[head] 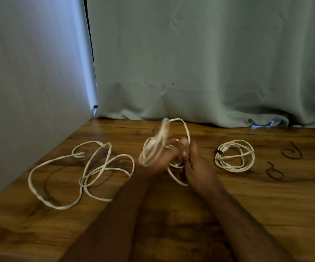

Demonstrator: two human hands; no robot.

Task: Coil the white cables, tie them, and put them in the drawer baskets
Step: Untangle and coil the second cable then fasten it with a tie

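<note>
My left hand (pixel 160 159) holds a bundle of white cable loops (pixel 152 148) above the middle of the wooden table (pixel 171 214). My right hand (pixel 196 163) pinches the same cable just to the right, with a loose loop arching over both hands and a tail hanging below. A loose, uncoiled white cable (pixel 81 173) sprawls on the table to the left. A coiled white cable (pixel 235 155) bound with a black tie lies to the right. No drawer or basket is in view.
Two black ties (pixel 292 153) (pixel 274 172) lie on the table at the far right. A pale green curtain (pixel 209 63) hangs behind the table and a white panel (pixel 33 91) closes off the left side.
</note>
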